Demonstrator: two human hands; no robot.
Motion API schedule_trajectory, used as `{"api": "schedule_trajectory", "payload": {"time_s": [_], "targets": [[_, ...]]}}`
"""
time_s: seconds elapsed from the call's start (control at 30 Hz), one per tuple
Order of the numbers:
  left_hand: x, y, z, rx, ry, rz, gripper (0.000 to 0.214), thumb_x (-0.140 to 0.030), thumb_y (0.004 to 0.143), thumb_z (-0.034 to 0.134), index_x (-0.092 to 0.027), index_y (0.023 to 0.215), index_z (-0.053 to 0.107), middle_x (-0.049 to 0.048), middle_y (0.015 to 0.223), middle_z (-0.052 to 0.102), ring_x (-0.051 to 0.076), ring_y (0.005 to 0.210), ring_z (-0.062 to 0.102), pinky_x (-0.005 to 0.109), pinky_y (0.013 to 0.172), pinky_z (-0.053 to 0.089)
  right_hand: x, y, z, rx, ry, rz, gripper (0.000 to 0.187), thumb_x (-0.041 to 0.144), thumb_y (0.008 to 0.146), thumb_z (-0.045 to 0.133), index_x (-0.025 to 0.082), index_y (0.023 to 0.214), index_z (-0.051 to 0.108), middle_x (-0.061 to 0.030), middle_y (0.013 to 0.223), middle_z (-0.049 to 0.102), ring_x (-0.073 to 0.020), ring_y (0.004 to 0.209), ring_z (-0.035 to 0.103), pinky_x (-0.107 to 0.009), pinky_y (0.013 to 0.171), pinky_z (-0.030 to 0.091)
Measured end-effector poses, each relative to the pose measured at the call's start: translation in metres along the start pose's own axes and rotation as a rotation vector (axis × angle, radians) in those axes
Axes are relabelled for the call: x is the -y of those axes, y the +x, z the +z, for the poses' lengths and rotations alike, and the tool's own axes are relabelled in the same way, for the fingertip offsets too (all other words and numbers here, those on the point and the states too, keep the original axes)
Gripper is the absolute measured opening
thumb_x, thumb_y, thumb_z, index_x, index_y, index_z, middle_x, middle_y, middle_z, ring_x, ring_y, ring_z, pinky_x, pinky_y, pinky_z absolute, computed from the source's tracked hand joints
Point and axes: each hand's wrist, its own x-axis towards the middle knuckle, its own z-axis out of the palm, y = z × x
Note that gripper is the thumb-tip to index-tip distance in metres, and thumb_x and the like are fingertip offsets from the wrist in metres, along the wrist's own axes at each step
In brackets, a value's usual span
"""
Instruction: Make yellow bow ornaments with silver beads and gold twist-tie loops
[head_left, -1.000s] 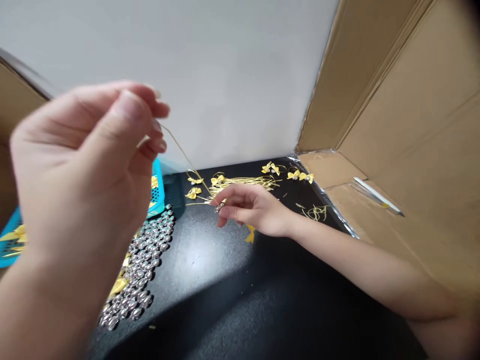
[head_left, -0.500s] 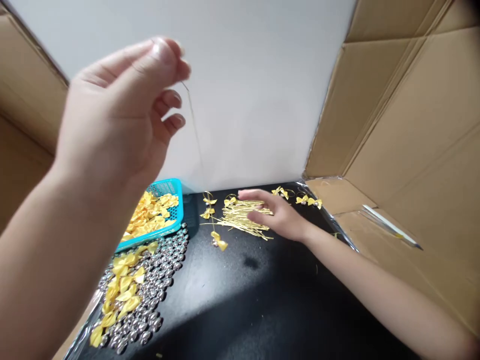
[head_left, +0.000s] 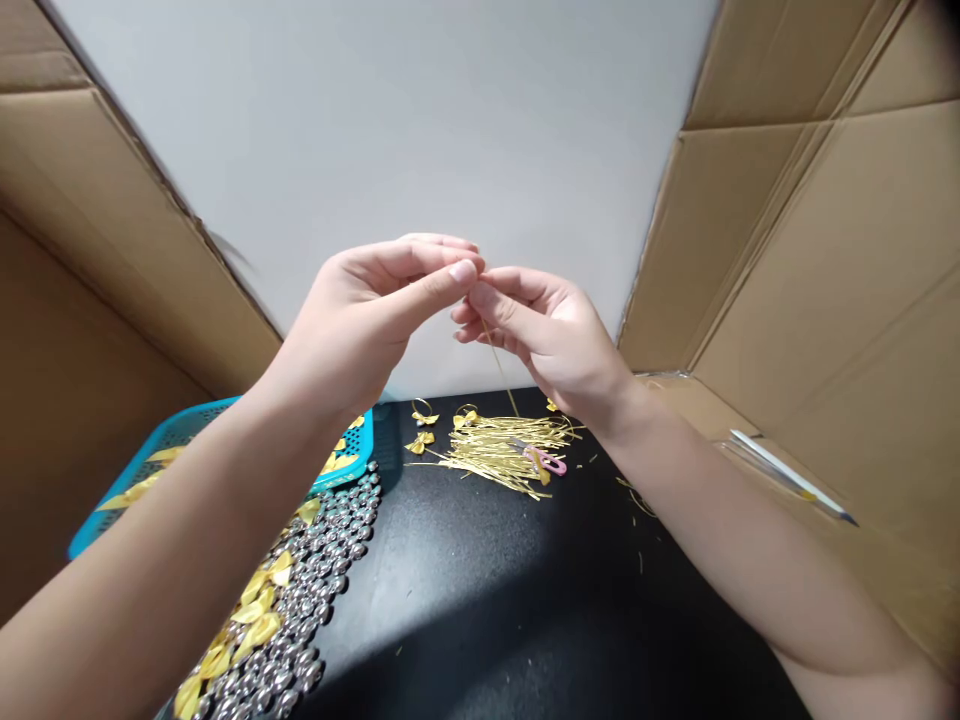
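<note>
My left hand (head_left: pixel 390 300) and my right hand (head_left: pixel 547 330) meet fingertip to fingertip in front of the white wall. Both pinch a thin gold cord (head_left: pixel 497 358), which hangs down from between them. The exact grip at the fingertips is hidden. Below them a pile of gold cord pieces (head_left: pixel 487 465) lies on the black table (head_left: pixel 435 580). Pink-handled scissors (head_left: pixel 553 463) rest at the right of the pile. Just left of it are small yellow bows (head_left: pixel 421 442), one with a cord loop (head_left: pixel 421 405).
At the left stands a turquoise basket (head_left: pixel 157 437) of yellow bows, partly behind my left forearm. Silver beads (head_left: pixel 330 560) spread beside it, with more yellow bows (head_left: pixel 259 628) on top. Cardboard walls (head_left: pixel 825 250) flank the table. A white pen (head_left: pixel 791 475) lies at the right.
My left hand has come down and right, and my right hand has risen from the cord pile to meet it. The pink scissors now show where my right hand was.
</note>
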Motion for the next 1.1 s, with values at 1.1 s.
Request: {"api": "schedule_trajectory", "payload": {"time_s": [1.1], "targets": [[0.130, -0.133, 0.039, 0.547, -0.214, -0.667, 0.032, -0.032, 0.082, 0.067, -0.016, 0.110, 0.064, 0.0088, 0.099, 0.071, 0.017, 0.085, 0.064, 0.037, 0.084, 0.050, 0.017, -0.001, -0.037, -0.171, -0.025, 0.004, 0.015, 0.037, 0.084, 0.066, 0.023, 0.091, 0.068, 0.0054, 0.078, 0.066, -0.0052, 0.069, 0.065, -0.018, 0.071, 0.056]]}}
